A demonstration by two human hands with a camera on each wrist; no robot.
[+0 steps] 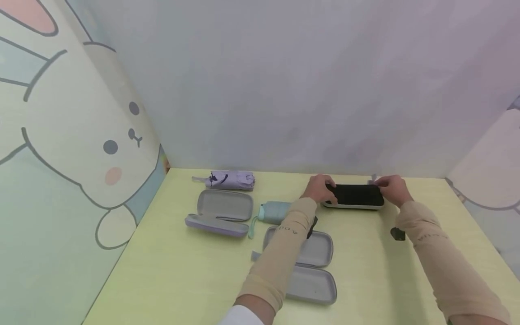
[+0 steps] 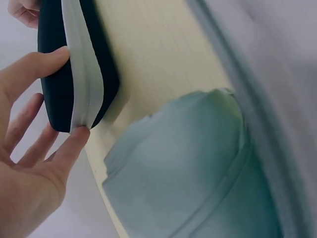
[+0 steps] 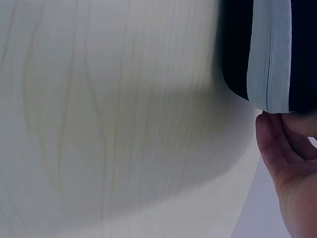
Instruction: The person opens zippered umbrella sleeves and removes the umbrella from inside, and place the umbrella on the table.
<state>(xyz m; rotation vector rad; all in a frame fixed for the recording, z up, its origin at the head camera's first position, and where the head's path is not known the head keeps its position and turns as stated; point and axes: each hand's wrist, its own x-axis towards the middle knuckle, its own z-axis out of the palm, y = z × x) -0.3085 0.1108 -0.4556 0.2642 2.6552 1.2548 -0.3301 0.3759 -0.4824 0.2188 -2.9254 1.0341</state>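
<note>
A black case with a pale zipper band (image 1: 353,197) lies closed near the table's back edge, toward the right. At its left end, my left hand (image 1: 318,188) holds it with thumb and fingers; in the left wrist view the thumb (image 2: 53,58) lies on the black side and a fingertip touches the band's end. My right hand (image 1: 393,189) grips the opposite end, its bent fingers meeting the zipper band (image 3: 270,59) in the right wrist view. Whether a zipper pull is between those fingers is hidden. Behind this hand a small pale purple strap (image 1: 372,179) shows.
A folded teal umbrella (image 1: 274,212) lies left of the case, partly behind my left forearm. Further left are a purple umbrella (image 1: 230,180) and an open grey-lined case (image 1: 225,205). Another open grey case (image 1: 310,284) lies nearer, below my left sleeve. A wall rises behind the table.
</note>
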